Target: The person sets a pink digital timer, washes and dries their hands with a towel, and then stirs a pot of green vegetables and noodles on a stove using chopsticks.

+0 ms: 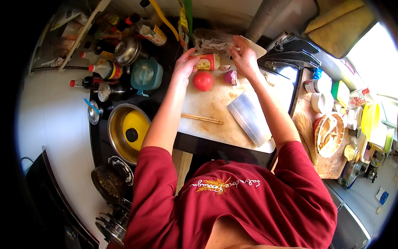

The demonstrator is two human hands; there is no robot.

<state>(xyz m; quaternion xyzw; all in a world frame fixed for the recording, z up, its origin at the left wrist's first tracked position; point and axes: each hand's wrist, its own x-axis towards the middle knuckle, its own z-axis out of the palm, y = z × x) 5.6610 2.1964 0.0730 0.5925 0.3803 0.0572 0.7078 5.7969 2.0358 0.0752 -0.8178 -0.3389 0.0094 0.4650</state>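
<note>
My left hand (185, 65) closes on the left end of a red and yellow package (206, 62) at the far side of the white cutting board (207, 101). My right hand (245, 59) is at the right end of a crumpled clear plastic bag (213, 41), its fingers bent against it. Between my arms lie a red tomato (202, 81), a piece of purple onion (230, 77) and a small garlic bulb (224, 67). Wooden chopsticks (202, 119) rest on the board. A broad cleaver blade (249, 118) lies flat beside my right forearm.
Left of the board stand a steel basin (112, 137) with a yellow lid (136, 125), a teal container (146, 74) and several bottles (105, 69). On the right, a wooden board (331, 166) carries a basket (329, 135), a brush (304, 133) and jars.
</note>
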